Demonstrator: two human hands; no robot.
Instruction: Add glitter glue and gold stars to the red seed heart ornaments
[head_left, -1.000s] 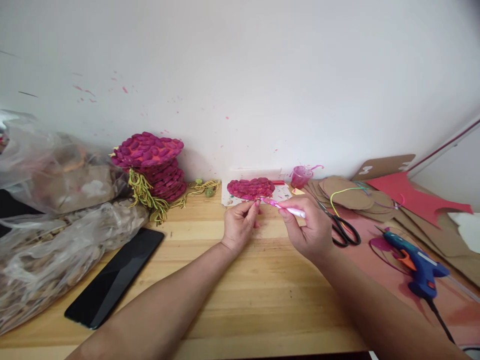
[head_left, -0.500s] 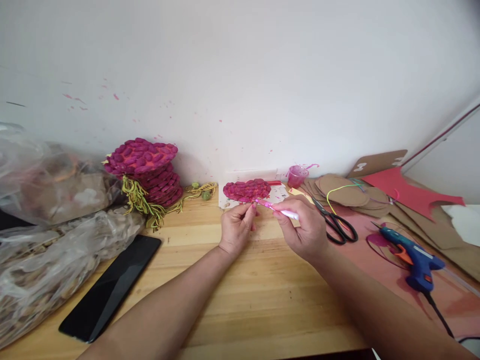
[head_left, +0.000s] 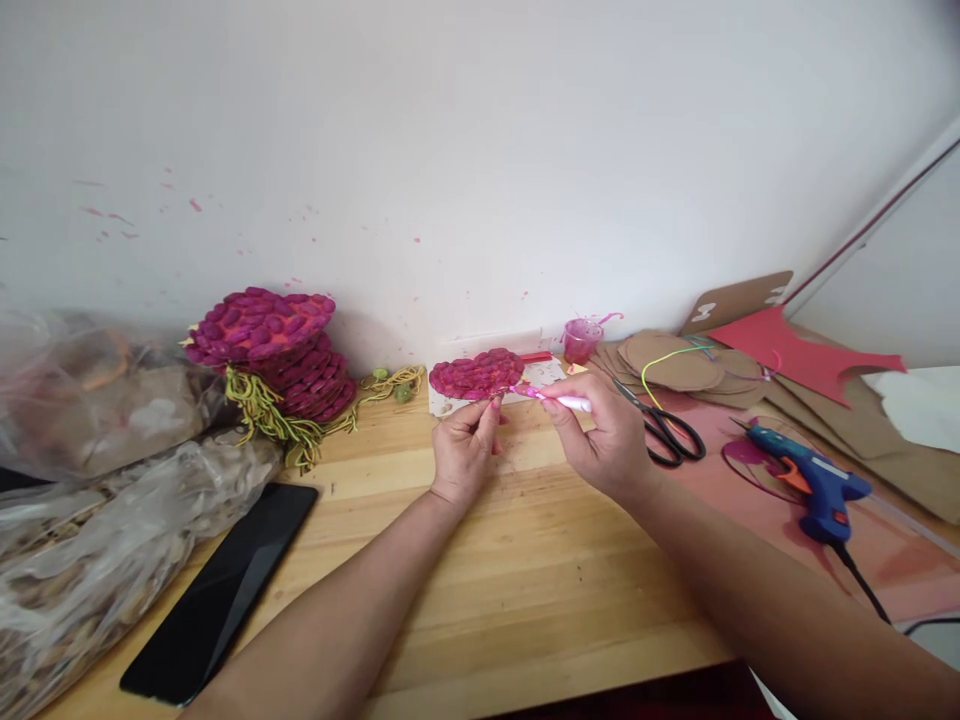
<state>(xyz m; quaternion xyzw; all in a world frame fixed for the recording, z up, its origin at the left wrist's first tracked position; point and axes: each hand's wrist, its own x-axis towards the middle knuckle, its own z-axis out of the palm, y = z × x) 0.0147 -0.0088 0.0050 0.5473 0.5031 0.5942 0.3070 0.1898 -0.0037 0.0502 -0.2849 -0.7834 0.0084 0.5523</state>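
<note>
My left hand [head_left: 466,445] has thumb and fingers pinched together at the front edge of a magenta disc [head_left: 474,374] covered in small oval shell-like pieces. Whatever the pinch holds is hidden, so I cannot tell whether it is the disc's rim or a small piece. In my right hand [head_left: 604,440] is a slim paintbrush [head_left: 576,403] with a white handle and a pink-stained front end. Its tip points left, close to my left fingertips. Beneath the disc lies a paint-spotted white sheet [head_left: 448,406].
Left stand a stack of magenta discs [head_left: 262,325] with yellow-green yarn [head_left: 274,415], plastic bags [head_left: 97,560] and a black phone [head_left: 221,595]. Rightward are a pink-stained cup [head_left: 582,342], cardboard circles [head_left: 671,360], scissors [head_left: 675,437], red paper [head_left: 799,345] and a blue glue gun [head_left: 817,478].
The view has shifted slightly, so most things sit a little further left. Both hands keep their grips, and the brush tip stays near my left fingertips.
</note>
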